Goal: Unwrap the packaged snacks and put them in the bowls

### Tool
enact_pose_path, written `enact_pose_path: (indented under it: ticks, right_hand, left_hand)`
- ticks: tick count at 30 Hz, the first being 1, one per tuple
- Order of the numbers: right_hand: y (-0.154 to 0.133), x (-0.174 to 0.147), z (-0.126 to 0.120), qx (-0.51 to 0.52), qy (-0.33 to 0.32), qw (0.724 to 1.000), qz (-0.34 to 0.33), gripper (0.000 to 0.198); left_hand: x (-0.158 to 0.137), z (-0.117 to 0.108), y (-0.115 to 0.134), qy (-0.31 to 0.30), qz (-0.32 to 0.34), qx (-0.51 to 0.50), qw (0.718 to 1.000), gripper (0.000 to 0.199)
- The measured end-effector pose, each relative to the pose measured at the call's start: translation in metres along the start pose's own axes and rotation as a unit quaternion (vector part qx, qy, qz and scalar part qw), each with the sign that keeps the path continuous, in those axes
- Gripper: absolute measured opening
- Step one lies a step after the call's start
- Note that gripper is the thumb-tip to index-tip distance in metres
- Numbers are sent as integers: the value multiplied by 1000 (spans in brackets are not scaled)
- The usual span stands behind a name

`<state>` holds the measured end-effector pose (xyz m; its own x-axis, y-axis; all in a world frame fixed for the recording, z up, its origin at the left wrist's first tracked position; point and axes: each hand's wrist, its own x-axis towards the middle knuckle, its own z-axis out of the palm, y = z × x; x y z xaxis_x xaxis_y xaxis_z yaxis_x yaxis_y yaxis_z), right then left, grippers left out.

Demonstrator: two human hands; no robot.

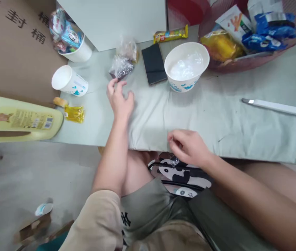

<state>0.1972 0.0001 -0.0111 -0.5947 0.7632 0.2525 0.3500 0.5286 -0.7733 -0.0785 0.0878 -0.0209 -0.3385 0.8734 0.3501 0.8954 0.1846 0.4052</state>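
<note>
My left hand reaches over the table with its fingers apart. Its fingertips are at the near edge of a small clear plastic bag with something dark inside; whether they touch it I cannot tell. Just behind lies another clear bag with pale brown contents. At the table's front edge, my right hand is closed in a pinch, and what it holds, if anything, is hidden. Below it, a shiny bit of clear plastic shows against a panda-print bag by my lap.
A black phone lies beside a paper bowl containing clear plastic. Behind are a yellow snack packet and a pink basket of snacks. A white-handled knife lies right. Paper cups and a yellow jug stand left.
</note>
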Motion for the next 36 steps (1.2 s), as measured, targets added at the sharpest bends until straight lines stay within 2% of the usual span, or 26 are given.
enact_pose_path:
  ticks: [3,7,10,13,15,17,20,24,26,27,29,32,34,36]
  right_hand:
    - [-1,-2,5,-40,-23,998,-46,15]
    - [1,-4,10,-73,-44,995,-51,16]
    - [2,-4,13,-87,-58,993,-47,18]
    - [0,-1,14,-100,-74,991,-39,20]
    - [-1,1,13,-106,-93,990,-32,20]
    - [-2,3,11,-102,-116,988,-24,19]
    - [-3,3,9,-84,-128,988,-13,16]
    - [-2,-4,3,-42,-99,994,-10,17]
    - [-1,-9,-2,-5,-55,998,-5,18]
    - [1,-11,-5,18,-21,1000,4,20]
    - [5,-14,-12,65,66,995,35,27]
    - [14,-15,-21,106,181,974,81,46]
    - [20,-14,-26,104,196,970,103,52]
    - [25,-14,-32,97,168,974,120,49]
  left_hand:
    - [0,-5,-21,-13,-29,23,999,32]
    - [2,-4,-25,-27,5,12,1000,29]
    - [28,-3,-26,-24,26,28,999,31]
    - [68,6,-28,-7,32,34,999,47]
    - [88,16,-28,-41,-1,27,999,57]
    - [94,22,-27,-67,4,33,997,55]
    - [73,16,-22,-49,16,43,998,45]
    - [14,-17,-6,-99,-25,-10,995,43]
    - [-18,-33,8,-80,-22,-44,996,42]
    - [-32,-38,18,-79,-6,-62,995,42]
    - [-57,-40,41,-137,74,-103,982,43]
    - [-80,-30,76,-238,225,-159,931,45]
    - [-90,-21,91,-255,277,-189,907,45]
    - [-95,-14,96,-252,294,-208,898,44]
